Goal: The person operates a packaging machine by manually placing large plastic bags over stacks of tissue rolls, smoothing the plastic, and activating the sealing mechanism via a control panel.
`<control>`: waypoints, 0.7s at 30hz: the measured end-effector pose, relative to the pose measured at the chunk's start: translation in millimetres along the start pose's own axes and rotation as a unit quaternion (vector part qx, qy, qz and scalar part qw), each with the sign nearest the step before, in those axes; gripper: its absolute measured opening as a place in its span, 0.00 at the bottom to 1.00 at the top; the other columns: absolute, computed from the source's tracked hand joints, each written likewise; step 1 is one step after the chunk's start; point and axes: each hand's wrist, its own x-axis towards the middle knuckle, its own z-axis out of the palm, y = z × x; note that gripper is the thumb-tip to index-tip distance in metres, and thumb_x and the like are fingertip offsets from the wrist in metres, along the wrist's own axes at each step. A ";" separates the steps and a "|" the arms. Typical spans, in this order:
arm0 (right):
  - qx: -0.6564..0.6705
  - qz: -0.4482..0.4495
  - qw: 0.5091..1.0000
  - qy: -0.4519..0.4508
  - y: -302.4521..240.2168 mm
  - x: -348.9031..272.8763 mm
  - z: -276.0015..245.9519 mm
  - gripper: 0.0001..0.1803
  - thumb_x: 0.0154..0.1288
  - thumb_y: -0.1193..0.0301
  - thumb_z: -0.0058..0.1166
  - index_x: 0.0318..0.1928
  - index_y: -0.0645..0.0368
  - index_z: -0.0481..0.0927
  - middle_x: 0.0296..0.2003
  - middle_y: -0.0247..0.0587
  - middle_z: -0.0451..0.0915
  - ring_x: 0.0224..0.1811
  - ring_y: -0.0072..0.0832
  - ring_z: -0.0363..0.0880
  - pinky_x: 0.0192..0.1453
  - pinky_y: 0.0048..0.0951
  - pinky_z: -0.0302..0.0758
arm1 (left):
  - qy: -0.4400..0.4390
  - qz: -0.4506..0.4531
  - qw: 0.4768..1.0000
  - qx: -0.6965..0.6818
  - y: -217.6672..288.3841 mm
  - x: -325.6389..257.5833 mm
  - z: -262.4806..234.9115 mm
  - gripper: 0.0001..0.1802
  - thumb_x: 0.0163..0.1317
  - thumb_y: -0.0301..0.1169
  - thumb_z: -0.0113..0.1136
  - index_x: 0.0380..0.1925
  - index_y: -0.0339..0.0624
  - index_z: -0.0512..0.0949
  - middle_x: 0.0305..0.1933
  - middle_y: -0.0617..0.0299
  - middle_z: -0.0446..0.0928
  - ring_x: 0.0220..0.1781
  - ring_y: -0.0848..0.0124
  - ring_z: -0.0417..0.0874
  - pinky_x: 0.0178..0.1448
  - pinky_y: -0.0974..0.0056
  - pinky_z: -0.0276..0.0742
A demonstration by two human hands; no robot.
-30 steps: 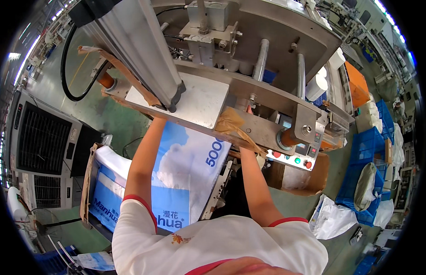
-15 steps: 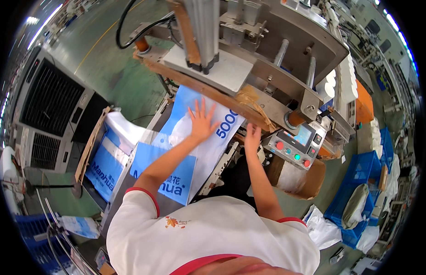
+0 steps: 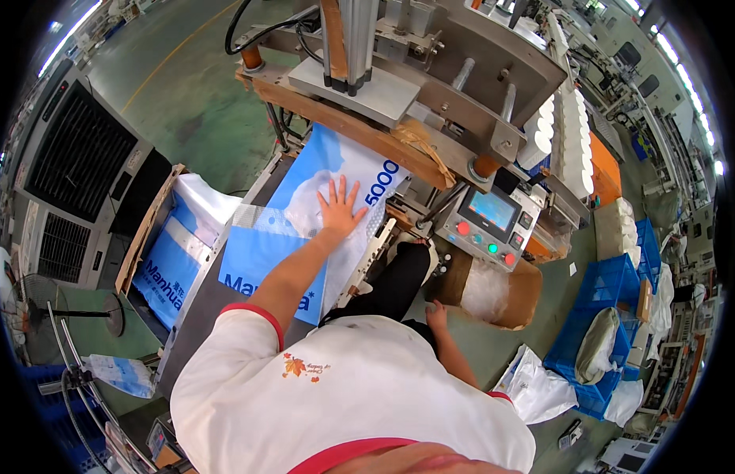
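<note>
A blue and white printed plastic bag lies flat on the dark work surface, its far edge at the wooden bar of a press-like machine. My left hand rests palm down on the bag, fingers spread, holding nothing. Under that forearm is the bag's solid blue part with large lettering, beside a clear strip. My right hand is low at my right side, beside the open cardboard box and apart from the bag. Its fingers are small and partly hidden, so their grip does not show.
The control panel with a screen and coloured buttons is right of the bag. More printed bags lie in a carton at left. Blue crates and a white sack stand on the right floor. White rolls line the machine's far side.
My right hand has left the bag's right edge beside the machine and dropped toward my right side. My left hand stays spread on the bag. The view has shifted slightly.
</note>
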 end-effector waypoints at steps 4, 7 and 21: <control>-0.096 0.097 0.987 -0.079 106.2 -34.6 19.8 0.21 0.56 0.60 0.54 0.47 0.58 0.78 0.42 0.57 0.79 0.46 0.50 0.77 0.50 0.44 0.73 | 0.006 -0.003 1.000 -0.031 -1.1 -1.0 1.6 0.40 0.60 0.60 0.43 0.69 0.62 0.48 0.75 0.55 0.37 0.74 0.46 0.38 0.65 0.28 0.34; -0.106 0.116 0.979 -0.131 136.3 -61.1 28.9 0.20 0.56 0.59 0.53 0.46 0.58 0.79 0.42 0.56 0.79 0.45 0.49 0.78 0.49 0.44 0.74 | -0.001 0.001 1.000 -0.028 -3.1 -0.7 2.3 0.40 0.60 0.60 0.44 0.69 0.62 0.48 0.75 0.55 0.38 0.74 0.46 0.38 0.65 0.28 0.34; -0.035 0.040 0.989 -0.136 128.2 -25.0 46.1 0.19 0.57 0.58 0.50 0.39 0.58 0.82 0.38 0.53 0.81 0.41 0.48 0.80 0.45 0.44 0.75 | 0.000 0.019 0.999 -0.036 -8.7 8.1 8.7 0.39 0.61 0.58 0.43 0.69 0.59 0.48 0.74 0.50 0.36 0.74 0.45 0.36 0.65 0.27 0.33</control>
